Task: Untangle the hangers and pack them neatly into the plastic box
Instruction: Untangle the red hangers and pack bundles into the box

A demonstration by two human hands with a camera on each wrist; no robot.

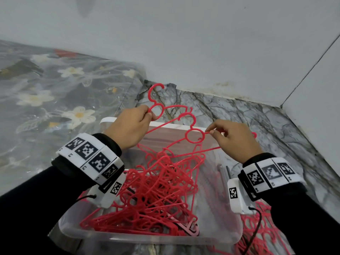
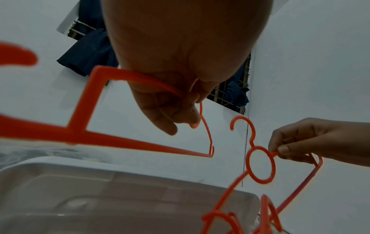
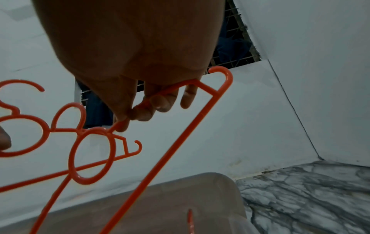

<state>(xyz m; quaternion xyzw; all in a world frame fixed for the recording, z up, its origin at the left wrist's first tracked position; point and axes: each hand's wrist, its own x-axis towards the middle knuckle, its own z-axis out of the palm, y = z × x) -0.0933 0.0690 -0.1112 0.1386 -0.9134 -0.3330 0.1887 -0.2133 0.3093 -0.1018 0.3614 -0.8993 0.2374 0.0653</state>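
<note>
Pinching the ring of one red hanger (image 1: 156, 107), the left hand (image 1: 128, 129) lifts it above the clear plastic box (image 1: 150, 238); the right hand (image 1: 235, 140) pinches a second red hanger (image 1: 194, 136) beside its ring. Both trail into the tangled hanger pile (image 1: 147, 199) inside the box on the marble-patterned floor (image 1: 266, 122).

The plastic box (image 1: 217, 234) sits on the floor (image 1: 276, 126) near the corner of 2 walls, with a mattress (image 1: 55, 85) to its left. A tangle of hangers (image 1: 152, 199) fills the box's left part. More hangers (image 1: 261, 227) lie on the floor right of the box. Above the box, the left hand (image 1: 128, 127) pinches 1 raised hanger (image 1: 156, 100) and the right hand (image 1: 235, 138) pinches another hanger (image 1: 193, 135) beside it.
</note>
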